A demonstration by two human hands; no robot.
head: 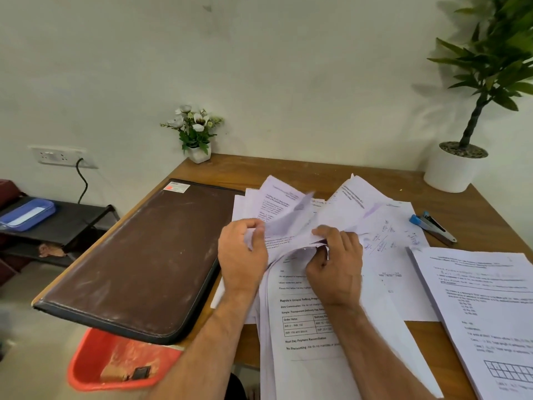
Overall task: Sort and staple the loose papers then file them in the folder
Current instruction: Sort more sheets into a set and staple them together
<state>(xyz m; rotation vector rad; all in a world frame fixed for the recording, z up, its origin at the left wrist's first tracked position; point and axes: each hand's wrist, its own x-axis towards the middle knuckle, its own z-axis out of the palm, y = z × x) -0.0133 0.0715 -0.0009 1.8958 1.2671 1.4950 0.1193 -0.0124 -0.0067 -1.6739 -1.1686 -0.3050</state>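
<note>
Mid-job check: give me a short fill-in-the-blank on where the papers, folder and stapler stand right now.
1. Both the left hand and the right hand grip the loose papers spread on the ____.
2. The brown folder lies ____, to the left of the papers.
3. The blue stapler rests on the table to the ____ of the hands, touched by neither.

Missing words: table; closed; right

Bare table [288, 171] lies beyond both grips, clear to the wall. Left of the left grip [242, 255], the closed folder [144, 255] blocks passage. Right of the right grip [336, 264], a stapler [432, 226] and stacked papers [484, 307] obstruct.
</note>
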